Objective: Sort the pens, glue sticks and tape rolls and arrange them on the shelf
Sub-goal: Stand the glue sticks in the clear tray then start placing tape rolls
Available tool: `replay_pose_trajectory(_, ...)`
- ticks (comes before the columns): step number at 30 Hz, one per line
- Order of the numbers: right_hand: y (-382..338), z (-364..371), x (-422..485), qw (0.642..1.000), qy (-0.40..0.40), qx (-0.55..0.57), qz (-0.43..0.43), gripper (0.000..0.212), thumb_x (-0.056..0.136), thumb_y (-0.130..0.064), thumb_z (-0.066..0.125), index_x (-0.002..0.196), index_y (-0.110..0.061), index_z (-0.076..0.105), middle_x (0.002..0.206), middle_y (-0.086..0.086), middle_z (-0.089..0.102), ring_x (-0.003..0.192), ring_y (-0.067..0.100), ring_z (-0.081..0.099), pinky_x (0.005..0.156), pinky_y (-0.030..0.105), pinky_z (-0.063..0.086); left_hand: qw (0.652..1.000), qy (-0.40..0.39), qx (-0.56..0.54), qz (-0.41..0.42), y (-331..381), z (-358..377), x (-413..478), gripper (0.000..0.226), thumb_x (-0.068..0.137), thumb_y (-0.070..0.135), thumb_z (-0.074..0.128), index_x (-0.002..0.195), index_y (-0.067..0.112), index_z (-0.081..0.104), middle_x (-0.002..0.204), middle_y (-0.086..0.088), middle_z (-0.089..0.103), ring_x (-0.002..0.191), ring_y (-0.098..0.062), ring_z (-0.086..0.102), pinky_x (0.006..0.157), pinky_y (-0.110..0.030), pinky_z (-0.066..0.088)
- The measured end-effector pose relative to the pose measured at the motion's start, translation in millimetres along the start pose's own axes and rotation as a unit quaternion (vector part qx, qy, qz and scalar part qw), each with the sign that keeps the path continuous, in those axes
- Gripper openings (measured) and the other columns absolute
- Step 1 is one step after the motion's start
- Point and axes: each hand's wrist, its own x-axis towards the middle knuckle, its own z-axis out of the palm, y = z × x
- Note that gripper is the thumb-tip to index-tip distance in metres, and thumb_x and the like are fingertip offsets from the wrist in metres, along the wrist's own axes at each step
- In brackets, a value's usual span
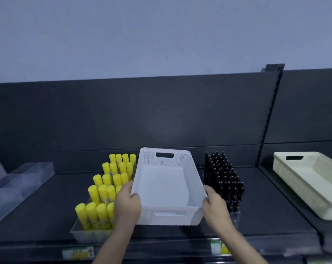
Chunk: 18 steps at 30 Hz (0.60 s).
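An empty white perforated basket sits in the middle of the dark shelf. My left hand grips its near left corner, thumb over the rim. My right hand grips the near right corner the same way. Several yellow glue sticks stand upright in rows in a clear tray to the left of the basket. Several black pens stand upright in a clear tray to the right. No tape rolls are in view.
A cream basket lies empty on the neighbouring shelf section at the right. Clear plastic boxes stand at the far left. Price labels run along the shelf's front edge. A dark back panel rises behind.
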Motion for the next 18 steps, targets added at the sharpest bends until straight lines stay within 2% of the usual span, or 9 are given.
replay_pose_trajectory(2,-11.6,-10.4,-14.2,0.999,0.034,0.020,-0.025,0.042,0.088,0.009,0.031,0.114,-0.013,0.055,0.092,0.005,0.064,0.071,0.009,0.054,0.055,0.004,0.040,0.998,0.007,-0.048,0.025,14.3,-5.1,-10.9,0.047,0.082,-0.015,0.033,0.099,0.019,0.061,0.091,0.004,0.064,0.096,-0.029,0.060,0.082,-0.040,0.050)
replay_pose_trajectory(6,-28.7,-37.2,-45.3,0.990,0.093,0.071,-0.075,0.043,0.090,0.005,0.033,0.110,-0.026,0.056,0.090,-0.004,0.065,0.074,0.008,0.058,0.056,0.007,0.040,0.992,-0.002,-0.111,0.058,45.4,-10.8,-42.5,0.051,0.084,-0.016,0.031,0.120,0.011,0.056,0.108,-0.001,0.062,0.103,-0.023,0.058,0.089,-0.037,0.047)
replay_pose_trajectory(9,-32.9,-69.7,-62.8,0.983,0.136,0.076,-0.098,0.043,0.090,0.006,0.033,0.101,-0.029,0.056,0.085,-0.004,0.065,0.070,0.012,0.055,0.053,0.011,0.038,0.989,-0.017,-0.113,0.091,69.2,-3.0,-64.4,0.054,0.082,-0.015,0.035,0.125,0.012,0.053,0.115,0.001,0.060,0.109,-0.021,0.056,0.098,-0.040,0.045)
replay_pose_trajectory(11,-27.2,-94.9,-69.7,0.979,0.163,0.074,-0.098,0.041,0.091,0.004,0.033,0.100,-0.028,0.057,0.087,-0.005,0.066,0.077,0.013,0.057,0.058,0.015,0.041,0.988,-0.054,-0.097,0.109,83.0,10.6,-78.7,0.054,0.079,-0.004,0.039,0.128,0.016,0.051,0.118,0.003,0.061,0.111,-0.019,0.056,0.099,-0.041,0.045)
replay_pose_trajectory(13,-16.6,-122.9,-76.5,0.975,0.190,0.066,-0.091,0.038,0.091,0.003,0.034,0.103,-0.022,0.060,0.092,-0.001,0.067,0.085,0.015,0.059,0.070,0.025,0.047,0.985,-0.089,-0.081,0.122,95.8,29.9,-96.3,0.061,0.071,0.008,0.039,0.130,0.021,0.049,0.120,0.007,0.062,0.112,-0.016,0.057,0.098,-0.041,0.046)
replay_pose_trajectory(14,-10.1,-137.5,-79.8,0.973,0.204,0.067,-0.089,0.036,0.092,0.002,0.034,0.104,-0.020,0.061,0.094,-0.001,0.067,0.087,0.011,0.060,0.074,0.025,0.048,0.983,-0.104,-0.075,0.128,100.7,42.0,-105.4,0.059,0.073,0.006,0.040,0.130,0.022,0.049,0.120,0.008,0.062,0.112,-0.015,0.057,0.097,-0.040,0.046)
replay_pose_trajectory(16,6.3,-168.9,-86.1,0.966,0.234,0.075,-0.083,0.035,0.092,0.002,0.035,0.101,-0.020,0.060,0.094,-0.003,0.065,0.083,-0.001,0.058,0.071,0.011,0.045,0.981,-0.125,-0.065,0.132,109.8,71.2,-124.7,0.056,0.080,-0.005,0.040,0.130,0.021,0.049,0.115,0.011,0.061,0.107,-0.013,0.056,0.092,-0.033,0.045)
replay_pose_trajectory(18,25.1,-204.9,-91.6,0.959,0.265,0.075,-0.068,0.036,0.092,0.002,0.036,0.106,-0.021,0.061,0.096,-0.007,0.065,0.085,-0.003,0.057,0.068,0.005,0.041,0.979,-0.147,-0.057,0.129,116.9,105.5,-147.3,0.057,0.082,-0.007,0.040,0.131,0.021,0.049,0.113,0.010,0.061,0.102,-0.014,0.056,0.087,-0.031,0.044)
